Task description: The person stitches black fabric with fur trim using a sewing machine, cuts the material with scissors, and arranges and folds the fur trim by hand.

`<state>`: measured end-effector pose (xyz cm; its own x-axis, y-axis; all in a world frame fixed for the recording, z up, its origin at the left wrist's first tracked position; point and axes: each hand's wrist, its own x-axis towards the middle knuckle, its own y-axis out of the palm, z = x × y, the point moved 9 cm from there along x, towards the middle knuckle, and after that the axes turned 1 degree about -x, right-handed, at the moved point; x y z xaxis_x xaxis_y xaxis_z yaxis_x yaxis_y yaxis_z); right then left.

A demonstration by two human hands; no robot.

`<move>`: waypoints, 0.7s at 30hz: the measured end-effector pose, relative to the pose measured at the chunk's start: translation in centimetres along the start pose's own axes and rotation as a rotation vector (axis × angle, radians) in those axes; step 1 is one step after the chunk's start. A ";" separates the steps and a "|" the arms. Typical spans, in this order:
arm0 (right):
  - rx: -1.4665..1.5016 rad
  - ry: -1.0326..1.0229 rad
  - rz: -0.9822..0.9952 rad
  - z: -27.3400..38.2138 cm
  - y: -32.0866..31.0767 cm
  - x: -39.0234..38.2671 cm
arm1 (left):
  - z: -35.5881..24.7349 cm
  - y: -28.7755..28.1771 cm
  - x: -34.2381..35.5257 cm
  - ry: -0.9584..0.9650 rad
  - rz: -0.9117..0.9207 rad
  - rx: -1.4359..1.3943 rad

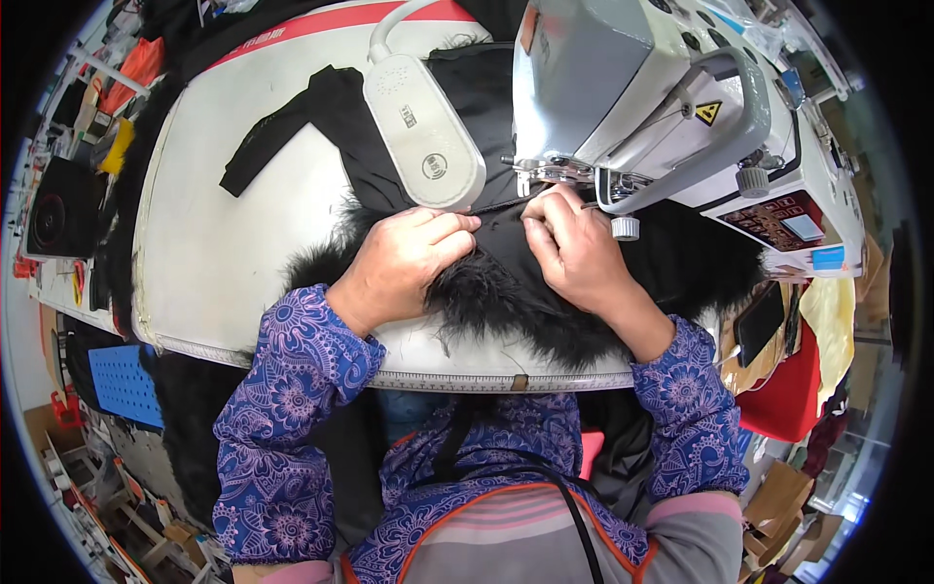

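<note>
A black garment with fluffy fur trim (496, 292) lies across the white table under the head of a sewing machine (623, 107). My left hand (409, 258) is closed, thumb and fingers pinching the garment's edge just below the white lamp head (428, 136). Close to the machine's needle area, my right hand (574, 243) presses its closed fingers on the same black edge. Between the two hands a narrow strip of the black fabric runs taut. One thin black sleeve (282, 122) stretches out toward the left. The needle itself is hidden from me.
A measuring tape (467, 382) follows the table's near edge. The machine's control panel (778, 222) is at the right, with a phone-like black device (759, 323) below it. A blue perforated basket (125, 385) and a black speaker (63, 216) are on the left.
</note>
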<state>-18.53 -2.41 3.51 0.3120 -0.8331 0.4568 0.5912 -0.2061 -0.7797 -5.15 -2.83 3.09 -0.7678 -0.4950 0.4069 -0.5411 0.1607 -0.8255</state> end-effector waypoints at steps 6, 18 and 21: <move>-0.135 -0.220 0.126 2.3 2.0 0.8 | 0.0 0.0 0.0 0.020 -0.006 -0.009; 0.013 -0.138 0.063 2.0 1.0 0.8 | 0.4 0.1 -0.2 0.020 0.000 -0.006; -0.103 -0.175 0.077 2.5 1.5 0.7 | 0.2 0.2 -0.1 0.023 0.010 -0.014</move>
<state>-15.54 -1.99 3.77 0.4830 -0.7481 0.4550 0.4845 -0.2045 -0.8506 -5.08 -2.94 2.75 -0.7809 -0.4735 0.4074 -0.5377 0.1778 -0.8242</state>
